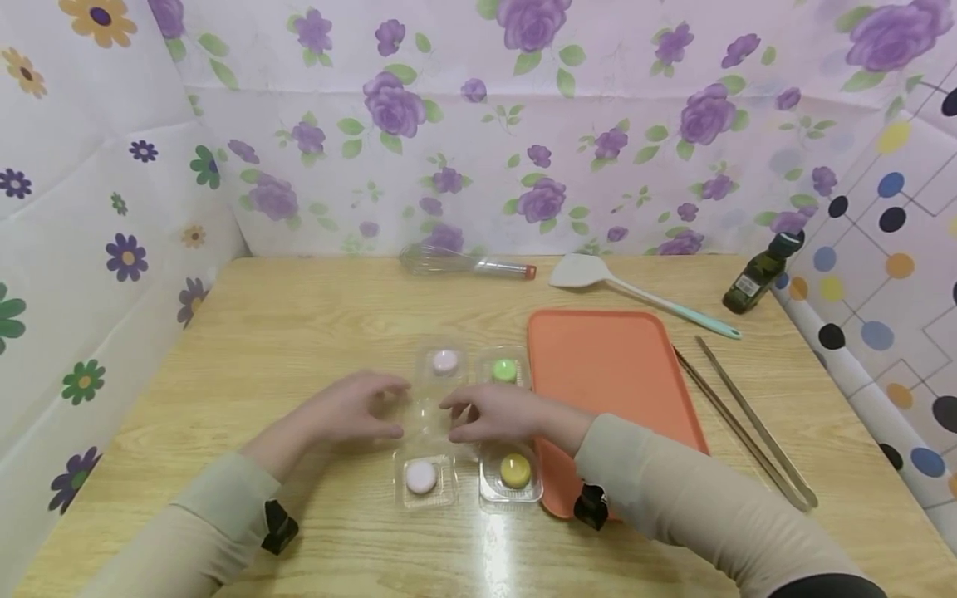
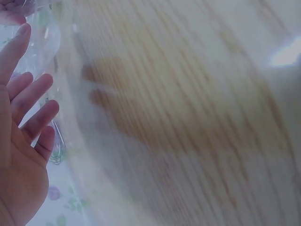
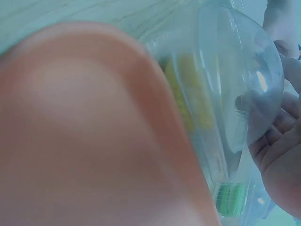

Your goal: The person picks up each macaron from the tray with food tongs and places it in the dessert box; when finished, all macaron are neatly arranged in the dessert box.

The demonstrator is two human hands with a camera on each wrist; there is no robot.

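Four-sided clear plastic boxes stand on the table, each with a small round macaron-like sweet: a pink one point(image 1: 445, 360), a green one point(image 1: 504, 370), another pale pink one point(image 1: 421, 477) and a yellow one point(image 1: 515, 471). Between my hands is a clear plastic piece point(image 1: 424, 414), hard to make out. My left hand point(image 1: 361, 409) is at its left, fingers loosely bent and apart. From the other side my right hand point(image 1: 495, 413) reaches in, thumb and fingers apart. In the right wrist view, a clear domed lid point(image 3: 258, 80) partly covers its fingers; contact is unclear.
An orange tray point(image 1: 598, 357) lies right of the boxes, under my right forearm. Metal tongs point(image 1: 748, 423) lie beyond it. A whisk point(image 1: 463, 264), a white spatula point(image 1: 583, 271) and a dark green bottle point(image 1: 758, 278) are along the back. Patterned sheets enclose the table.
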